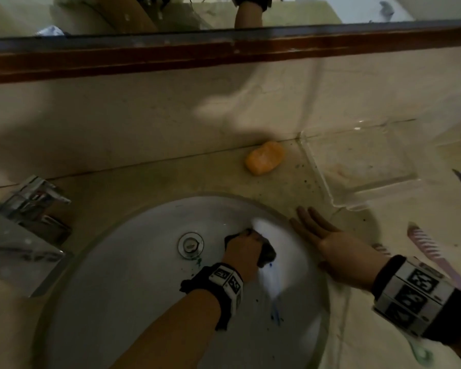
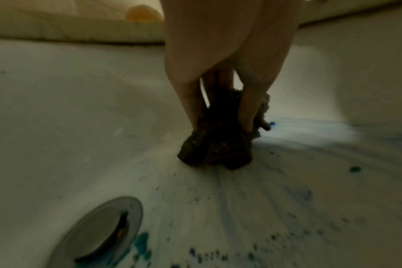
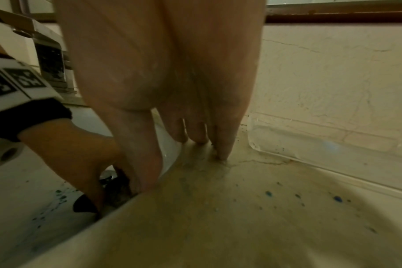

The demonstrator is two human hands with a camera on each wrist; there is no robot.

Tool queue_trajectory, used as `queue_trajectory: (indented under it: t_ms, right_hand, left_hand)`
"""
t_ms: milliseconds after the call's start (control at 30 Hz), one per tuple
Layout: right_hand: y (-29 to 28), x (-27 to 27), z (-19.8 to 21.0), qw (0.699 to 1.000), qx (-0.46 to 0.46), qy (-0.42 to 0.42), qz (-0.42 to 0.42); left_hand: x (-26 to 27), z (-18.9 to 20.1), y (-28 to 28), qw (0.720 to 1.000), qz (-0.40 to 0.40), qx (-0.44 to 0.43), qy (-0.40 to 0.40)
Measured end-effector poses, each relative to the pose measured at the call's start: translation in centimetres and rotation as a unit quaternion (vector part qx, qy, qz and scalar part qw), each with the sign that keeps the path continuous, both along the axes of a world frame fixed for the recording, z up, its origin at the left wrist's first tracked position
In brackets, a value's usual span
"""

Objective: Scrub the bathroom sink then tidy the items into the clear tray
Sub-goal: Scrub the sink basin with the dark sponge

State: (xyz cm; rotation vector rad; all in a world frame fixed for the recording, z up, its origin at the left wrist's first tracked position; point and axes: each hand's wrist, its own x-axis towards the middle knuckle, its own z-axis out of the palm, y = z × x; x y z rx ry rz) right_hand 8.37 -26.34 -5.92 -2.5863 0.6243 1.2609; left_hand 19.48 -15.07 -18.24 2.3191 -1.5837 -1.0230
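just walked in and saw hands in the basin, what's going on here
A person is scrubbing the white round sink. Their left hand grips a dark scouring pad and presses it on the basin wall right of the metal drain, among blue-green specks. Their right hand rests flat on the beige counter by the rim. The orange soap bar lies beside the clear plastic tray, not in it.

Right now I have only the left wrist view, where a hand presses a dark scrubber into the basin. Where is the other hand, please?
Observer: The right hand lies open and flat on the counter, beside the sink rim, holding nothing.
Operator: Is the clear tray near it?
Observer: Yes, the clear tray sits just beyond that hand, against the wall; I see no item inside.
Operator: What remains outside?
Observer: What looks like a pink toothbrush lies right of that hand.
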Motion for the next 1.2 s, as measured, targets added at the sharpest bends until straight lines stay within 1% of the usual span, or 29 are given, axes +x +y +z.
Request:
queue_trajectory:
  t_ms: [67,100,133,167,233,300,367,400,433,500,567,633,667,700,733,767,800,833,900,967,1000,1067,1133,1200]
  right_hand:
    - [-0.1,0.0,0.1,1.0,0.002,-0.001,-0.001]
    - [-0.1,0.0,0.1,1.0,0.0,0.0,0.002]
    - [-0.1,0.0,0.1,1.0,-0.002,0.001,0.005]
    - [-0.1,-0.1,0.0,1.0,-0.005,0.0,0.006]
    - [-0.1,-0.2,-0.2,1.0,-0.011,-0.004,0.009]
    - [0.0,-0.2,-0.4,1.0,-0.016,-0.005,0.009]
    - [0.0,-0.3,-0.5,1.0,-0.019,-0.003,0.009]
    - [0.0,-0.3,-0.5,1.0,-0.02,-0.004,0.01]
    - [-0.1,-0.3,-0.6,1.0,-0.02,-0.004,0.012]
    - [-0.2,-0.3,-0.6,1.0,-0.021,-0.002,0.013]
    - [-0.1,-0.3,-0.6,1.0,-0.02,0.002,0.01]
    - [-0.1,-0.2,-0.6,1.0,-0.018,0.006,0.015]
    - [-0.1,-0.2,-0.5,1.0,-0.017,0.009,0.019]
    - [0.0,-0.1,-0.4,1.0,-0.017,0.014,0.021]
    - [0.0,0.0,-0.3,0.999,-0.018,0.019,0.022]
    - [0.1,0.0,-0.3,0.999,-0.018,0.021,0.023]
    - [0.1,0.0,-0.3,0.999,-0.018,0.02,0.025]
    - [0.1,0.0,-0.3,0.999,-0.017,0.019,0.023]
    - [0.1,0.0,-0.2,1.0,-0.015,0.017,0.019]
    - [0.2,0.1,-0.1,1.0,-0.014,0.02,0.019]
    - [0.2,0.1,-0.1,1.0,-0.014,0.021,0.018]
    - [0.2,0.1,-0.1,1.0,-0.016,0.02,0.017]
    - [0.3,0.0,-0.1,1.0,-0.018,0.015,0.014]
    - [0.4,0.1,-0.1,1.0,-0.019,0.011,0.016]
  left_hand:
    - [0.1,-0.1,0.4,0.997,-0.046,0.019,0.06]
    - [0.0,-0.3,1.0,0.995,-0.058,0.036,0.074]
    - [0.0,-0.3,1.9,0.993,-0.065,0.055,0.083]
    - [0.1,-0.4,2.7,0.992,-0.046,0.068,0.093]
    - [1.2,-0.3,4.3,0.997,-0.005,0.055,0.062]
    - [3.5,-0.3,4.9,0.999,0.046,0.011,-0.011]
    - [6.3,0.0,4.7,0.991,0.08,-0.047,-0.099]
    - [7.6,0.4,4.2,0.983,0.083,-0.074,-0.145]
    - [8.6,1.0,3.7,0.979,0.088,-0.087,-0.164]
    - [9.1,1.3,3.0,0.974,0.092,-0.07,-0.193]
    - [8.0,0.4,2.3,0.982,0.068,0.018,-0.173]
    - [6.7,-1.0,1.7,0.986,0.038,0.104,-0.126]
    - [6.0,-1.4,1.6,0.986,0.02,0.121,-0.11]
    - [5.4,-0.9,1.4,0.988,0.004,0.12,-0.098]
    - [4.8,-0.5,1.2,0.993,0.004,0.068,-0.099]
    - [4.3,-0.1,1.3,0.992,0.004,0.011,-0.124]
    - [4.0,0.3,1.5,0.99,0.002,-0.019,-0.138]
    - [3.7,0.6,2.0,0.992,-0.012,0.001,-0.127]
    - [2.6,-0.1,3.6,0.991,-0.063,0.092,-0.076]
    - [2.3,-0.3,4.4,0.988,-0.078,0.127,-0.045]
    - [2.5,-0.9,4.7,0.989,-0.074,0.128,-0.017]
    - [3.4,-0.7,4.4,0.992,-0.03,0.122,0.03]
    - [4.6,-0.4,3.7,0.993,0.074,0.084,0.04]
    - [5.4,0.0,2.6,0.982,0.186,0.013,0.023]
